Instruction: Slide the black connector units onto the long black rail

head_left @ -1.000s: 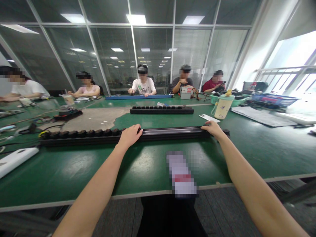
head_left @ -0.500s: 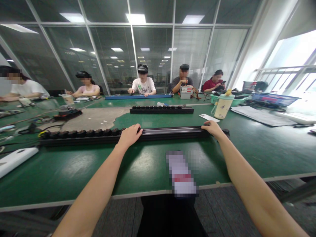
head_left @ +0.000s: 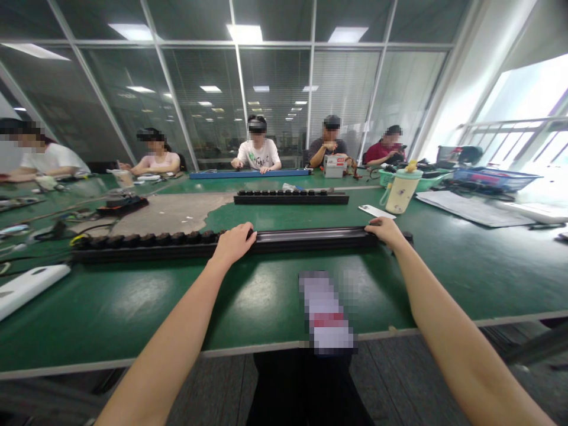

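Observation:
A long black rail [head_left: 306,238] lies across the table in front of me. Several dark, knob-like pieces [head_left: 146,239] stand in a row along its left part, and the right stretch shows a bare glossy channel. My left hand [head_left: 237,241] is closed over the rail near its middle, at the last of those pieces, with a dark bit showing by the fingertips. Near the right end, my right hand [head_left: 385,231] has its fingers curled over the rail. Whether a small piece sits under those fingers is hidden. A dark end piece [head_left: 408,237] shows just beyond that hand.
Close to the front edge lies a blurred-out phone [head_left: 326,310]. A second, shorter black rail [head_left: 290,199] rests farther back. A tumbler [head_left: 403,192], a white phone [head_left: 376,212] and papers [head_left: 474,208] are on the right. A white device [head_left: 33,288] lies left. Several people sit across.
My right hand has shifted slightly to the right along the rail. My left hand and the rail stay where they were.

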`<state>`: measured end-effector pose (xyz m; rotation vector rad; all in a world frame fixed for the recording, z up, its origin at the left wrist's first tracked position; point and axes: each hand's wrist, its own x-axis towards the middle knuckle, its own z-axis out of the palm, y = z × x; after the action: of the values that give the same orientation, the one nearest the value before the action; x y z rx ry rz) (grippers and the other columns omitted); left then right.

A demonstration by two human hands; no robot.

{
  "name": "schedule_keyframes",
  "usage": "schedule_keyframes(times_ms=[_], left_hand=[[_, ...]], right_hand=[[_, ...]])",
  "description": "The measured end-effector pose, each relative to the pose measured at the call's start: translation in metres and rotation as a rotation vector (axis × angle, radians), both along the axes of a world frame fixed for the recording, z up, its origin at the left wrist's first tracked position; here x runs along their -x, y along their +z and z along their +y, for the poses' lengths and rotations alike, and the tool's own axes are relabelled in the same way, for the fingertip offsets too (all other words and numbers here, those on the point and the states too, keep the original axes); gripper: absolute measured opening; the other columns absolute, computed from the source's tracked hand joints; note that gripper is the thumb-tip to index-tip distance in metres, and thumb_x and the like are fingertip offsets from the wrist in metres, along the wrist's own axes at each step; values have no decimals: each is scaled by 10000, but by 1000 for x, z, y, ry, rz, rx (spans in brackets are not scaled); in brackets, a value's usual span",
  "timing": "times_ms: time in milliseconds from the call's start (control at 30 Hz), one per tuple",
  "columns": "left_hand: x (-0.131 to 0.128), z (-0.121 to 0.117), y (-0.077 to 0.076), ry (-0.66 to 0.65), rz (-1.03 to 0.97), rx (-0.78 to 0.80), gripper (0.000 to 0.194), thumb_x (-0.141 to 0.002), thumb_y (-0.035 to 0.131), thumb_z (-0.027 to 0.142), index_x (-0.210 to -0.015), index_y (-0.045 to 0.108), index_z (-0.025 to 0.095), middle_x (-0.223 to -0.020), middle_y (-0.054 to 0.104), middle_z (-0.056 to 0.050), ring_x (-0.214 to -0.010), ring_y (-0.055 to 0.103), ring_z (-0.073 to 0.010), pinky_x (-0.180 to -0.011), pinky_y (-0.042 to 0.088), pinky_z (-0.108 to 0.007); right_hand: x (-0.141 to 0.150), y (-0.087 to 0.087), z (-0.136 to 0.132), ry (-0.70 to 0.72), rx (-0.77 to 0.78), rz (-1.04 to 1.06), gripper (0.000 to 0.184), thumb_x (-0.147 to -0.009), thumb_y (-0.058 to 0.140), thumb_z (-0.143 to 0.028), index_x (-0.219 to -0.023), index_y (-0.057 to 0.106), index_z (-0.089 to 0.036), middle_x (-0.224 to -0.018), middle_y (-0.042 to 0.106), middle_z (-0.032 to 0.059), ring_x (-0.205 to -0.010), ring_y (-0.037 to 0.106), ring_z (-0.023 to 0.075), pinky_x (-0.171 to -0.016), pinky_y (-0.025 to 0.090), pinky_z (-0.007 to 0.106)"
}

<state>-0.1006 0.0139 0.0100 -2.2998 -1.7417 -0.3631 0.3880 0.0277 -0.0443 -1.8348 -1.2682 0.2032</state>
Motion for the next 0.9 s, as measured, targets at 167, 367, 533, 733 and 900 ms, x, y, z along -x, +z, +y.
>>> schedule_keyframes(times_ms=[167, 367, 533, 733, 900], left_hand=[[-2, -1, 1, 4, 1, 2, 275, -1104, 426, 398, -1224, 614, 237, -1293, 755, -82, -1130, 745, -315, -876, 567, -395], [-1, 0, 0, -2, -7, -3, 284, -1101, 423, 401, -1226, 613, 231, -1294, 752, -84, -1120, 745, -323, -873, 572, -411], [0, 0, -1, -12, -12, -3, 284, -1098, 423, 401, -1215, 617, 229, -1281, 753, -83, -1110, 745, -324, -866, 574, -413], [0, 1, 0, -9, -12, 8, 285, -1097, 425, 399, -1221, 620, 231, -1279, 754, -88, -1126, 742, -326, -879, 574, -420], [1, 1, -1, -15, -17, -1, 285, -1097, 424, 402, -1215, 621, 234, -1278, 755, -89, -1123, 744, -322, -873, 574, -413]], right_hand=[[-3, -1, 5, -16, 67, 2, 342, -699, 767, -288, -1005, 766, -135, -1010, 766, 132, -976, 702, 264, -936, 545, 396], [-3, 0, 4, -56, 97, -42, 373, -727, 746, -296, -1062, 756, -133, -1088, 767, 146, -1037, 703, 278, -974, 533, 400], [-4, 0, 3, -78, 116, -88, 395, -758, 738, -307, -1111, 746, -131, -1121, 762, 154, -1052, 702, 280, -967, 532, 385], [-4, -2, 6, -73, 121, -146, 406, -778, 726, -317, -1141, 721, -134, -1145, 755, 161, -1104, 695, 294, -1001, 529, 409], [-5, -3, 8, -77, 126, -168, 384, -787, 723, -308, -1135, 721, -144, -1136, 759, 156, -1093, 701, 297, -990, 541, 417]])
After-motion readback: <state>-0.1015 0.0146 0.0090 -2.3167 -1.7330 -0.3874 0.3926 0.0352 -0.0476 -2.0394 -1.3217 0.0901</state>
